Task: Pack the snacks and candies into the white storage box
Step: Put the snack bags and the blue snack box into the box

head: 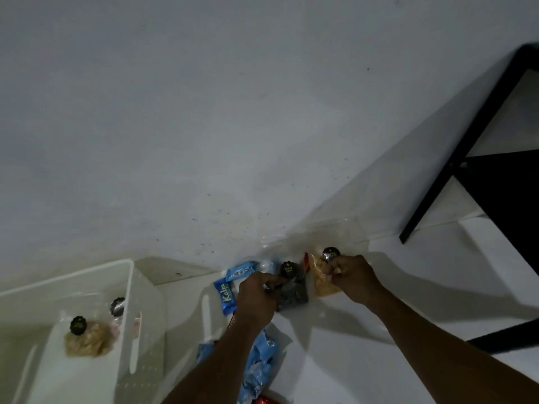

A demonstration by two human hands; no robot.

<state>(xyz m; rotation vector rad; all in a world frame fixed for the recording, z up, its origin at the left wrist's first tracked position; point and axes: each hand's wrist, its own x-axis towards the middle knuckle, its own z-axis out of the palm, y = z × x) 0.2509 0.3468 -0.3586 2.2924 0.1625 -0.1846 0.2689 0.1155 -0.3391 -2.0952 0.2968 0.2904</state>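
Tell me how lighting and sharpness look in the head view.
Head view: dim, bluish, soft throughout; left hand and right hand throw long shadows across the floor; label on the dark bag unreadable, "Kalpa" on the blue packet legible.

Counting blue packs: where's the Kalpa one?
Head view, lower centre: the Kalpa pack lies between the white box and the left hand gripping the dark bag.

- white storage box (pixel 73 279): smooth, slightly translucent plastic
- pale snack bag (pixel 322 284), dark snack bag (pixel 294 297): clear glossy film
- blue wrapper (pixel 226 297): shiny, perhaps foil
- black frame (pixel 455 158): matt
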